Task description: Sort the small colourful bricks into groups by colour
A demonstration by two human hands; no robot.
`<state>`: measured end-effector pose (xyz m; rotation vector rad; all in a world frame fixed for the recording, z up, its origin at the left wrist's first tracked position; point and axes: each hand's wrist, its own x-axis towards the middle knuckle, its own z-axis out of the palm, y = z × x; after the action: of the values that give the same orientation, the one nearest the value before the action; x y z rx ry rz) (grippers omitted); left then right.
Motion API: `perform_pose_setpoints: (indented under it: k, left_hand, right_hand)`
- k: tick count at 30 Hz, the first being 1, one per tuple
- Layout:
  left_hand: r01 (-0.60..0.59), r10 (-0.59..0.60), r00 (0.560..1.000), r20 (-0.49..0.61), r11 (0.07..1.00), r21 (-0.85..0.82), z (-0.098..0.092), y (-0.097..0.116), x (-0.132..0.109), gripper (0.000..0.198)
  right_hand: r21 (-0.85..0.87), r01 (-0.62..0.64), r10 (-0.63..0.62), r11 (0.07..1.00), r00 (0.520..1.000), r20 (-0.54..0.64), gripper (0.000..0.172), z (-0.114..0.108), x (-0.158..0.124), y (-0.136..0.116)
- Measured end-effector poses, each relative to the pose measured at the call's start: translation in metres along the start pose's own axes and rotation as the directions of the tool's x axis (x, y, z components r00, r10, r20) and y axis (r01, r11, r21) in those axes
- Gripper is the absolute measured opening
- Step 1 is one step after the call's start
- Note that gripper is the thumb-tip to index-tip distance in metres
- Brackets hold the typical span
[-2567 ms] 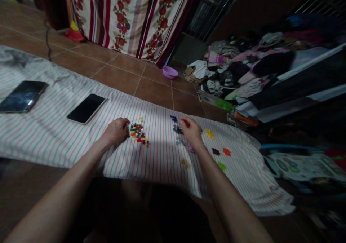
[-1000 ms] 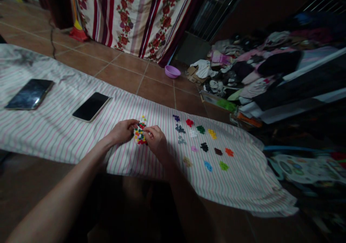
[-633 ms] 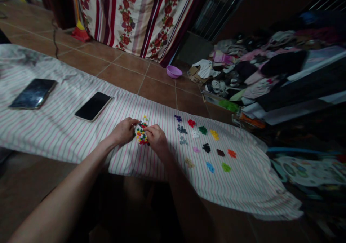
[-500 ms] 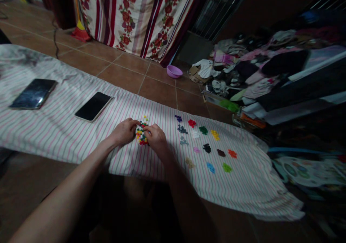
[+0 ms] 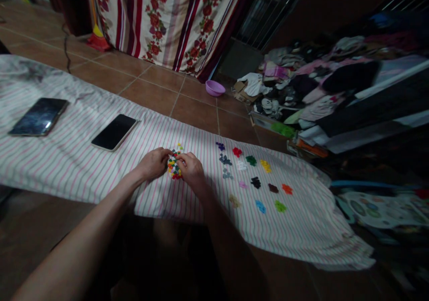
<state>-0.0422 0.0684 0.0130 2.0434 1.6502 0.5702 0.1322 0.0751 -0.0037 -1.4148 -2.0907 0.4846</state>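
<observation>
A small heap of mixed-colour pieces (image 5: 175, 172) lies on the striped cloth (image 5: 201, 202), too small to name by kind. My left hand (image 5: 154, 163) touches its left side, fingers curled and pressed together at the heap. From the right, my right hand (image 5: 191, 169) reaches into the same heap with thumb and fingers pinched. What either hand pinches is hidden. To the right, similar pieces lie in single-colour clusters, among them a red cluster (image 5: 237, 152), a dark green cluster (image 5: 251, 160), a yellow cluster (image 5: 266, 166), a black cluster (image 5: 255, 182) and a blue cluster (image 5: 260, 206).
A phone (image 5: 114, 132) and a larger dark-screened device (image 5: 39, 117) lie on the cloth at left. Beyond the table edge, a purple basin (image 5: 215, 88) sits on the tiled floor. Clothes (image 5: 284, 77) are heaped at right, and a flowered curtain (image 5: 167, 24) hangs behind.
The whole view has shifted very slightly. Both hands stay at the mixed heap, with only a small movement of the right fingers.
</observation>
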Motion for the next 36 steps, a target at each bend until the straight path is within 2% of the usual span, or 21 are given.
perform_pose_setpoints:
  k: [4, 10, 16, 24, 29, 36]
  left_hand:
    - [0.006, -0.006, 1.0, -0.021, 1.0, -0.011, -0.001, 0.002, 0.002, 0.038]
    - [0.018, -0.02, 0.997, -0.075, 1.0, -0.021, 0.003, 0.006, 0.007, 0.043]
    - [-0.084, 0.093, 0.985, -0.146, 0.994, 0.063, 0.013, 0.006, 0.016, 0.046]
    - [-0.204, 0.205, 0.973, -0.104, 0.979, 0.019, 0.027, 0.01, 0.038, 0.051]
    - [-0.271, 0.274, 0.957, -0.092, 0.962, 0.043, 0.031, 0.017, 0.04, 0.04]
    - [-0.235, 0.237, 0.969, -0.068, 0.971, 0.034, 0.03, 0.015, 0.037, 0.037]
  right_hand:
    - [0.087, -0.003, 0.007, 0.996, 0.999, -0.051, 0.018, -0.004, -0.001, -0.002]
    - [0.252, -0.099, 0.128, 0.963, 0.986, -0.102, 0.018, -0.005, -0.005, 0.007]
    - [0.333, -0.172, 0.228, 0.927, 0.964, -0.137, 0.015, -0.012, -0.008, 0.02]
    - [0.286, -0.171, 0.229, 0.943, 0.956, -0.182, 0.016, -0.021, -0.017, 0.029]
    - [0.237, -0.132, 0.177, 0.962, 0.968, -0.18, 0.018, -0.028, -0.021, 0.027]
    - [0.194, -0.111, 0.154, 0.975, 0.964, -0.219, 0.022, -0.046, -0.028, 0.035]
